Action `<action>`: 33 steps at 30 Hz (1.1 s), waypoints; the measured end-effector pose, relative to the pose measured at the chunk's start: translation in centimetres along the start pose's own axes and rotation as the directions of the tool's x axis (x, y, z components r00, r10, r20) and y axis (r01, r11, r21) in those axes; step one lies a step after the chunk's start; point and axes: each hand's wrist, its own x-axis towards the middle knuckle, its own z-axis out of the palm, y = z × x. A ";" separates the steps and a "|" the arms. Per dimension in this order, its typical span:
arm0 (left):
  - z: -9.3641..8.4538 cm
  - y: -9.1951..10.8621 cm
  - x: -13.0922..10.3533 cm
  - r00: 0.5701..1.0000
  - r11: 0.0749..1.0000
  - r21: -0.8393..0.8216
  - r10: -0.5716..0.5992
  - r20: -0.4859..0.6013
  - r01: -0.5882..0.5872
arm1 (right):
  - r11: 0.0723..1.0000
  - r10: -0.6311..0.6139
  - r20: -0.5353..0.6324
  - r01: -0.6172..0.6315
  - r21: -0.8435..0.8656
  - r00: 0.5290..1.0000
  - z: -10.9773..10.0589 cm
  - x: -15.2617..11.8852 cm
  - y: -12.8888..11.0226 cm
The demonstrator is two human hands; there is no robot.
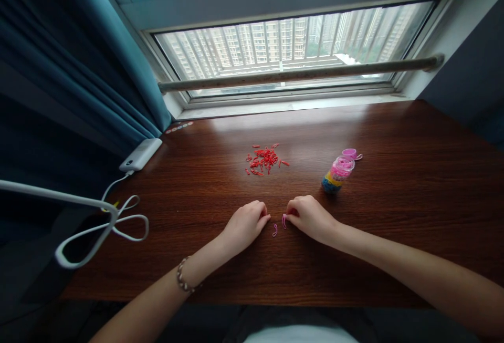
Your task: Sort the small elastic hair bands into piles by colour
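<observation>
Two small pink bands are between my hands on the dark wooden table. My right hand (311,218) pinches one pink band (284,221) at its top between thumb and fingertips. The other pink band (274,230) lies on the wood just to the left. My left hand (247,223), with a bracelet on the wrist, rests left of the bands with its fingers curled together; whether anything is between the fingertips is too small to tell. Beyond my hands is a pile of red bands (264,159). A clear jar (337,174) with pink, yellow and blue layers stands beyond my right hand.
A pink lid (349,153) lies behind the jar. At the left are a white power adapter (140,155) with a looped white cable (136,218) and a blue curtain (129,70). A window with a rail (295,76) borders the table's far edge (291,111).
</observation>
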 end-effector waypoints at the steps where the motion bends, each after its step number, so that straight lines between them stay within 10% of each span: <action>1: 0.1 0.1 -0.5 0.999 0.999 -0.020 -0.031 0.013 0.031 | 1.000 -0.005 0.007 0.005 0.029 1.000 0.1 -0.1 -0.1; 15: 3.3 1.7 -2.2 0.961 0.789 -0.558 -0.272 0.055 0.256 | 0.939 0.016 0.011 -0.018 0.343 1.000 1.9 -1.3 -1.3; 27: 2.7 2.8 -1.9 0.914 0.452 -0.807 -0.316 0.253 0.380 | 0.810 0.011 0.093 -0.063 0.584 0.996 1.9 -1.9 -2.1; 33: 2.4 2.2 -1.3 0.908 0.387 -0.828 -0.275 0.316 0.406 | 0.589 0.039 0.204 -0.187 0.786 0.978 1.0 -2.2 -2.0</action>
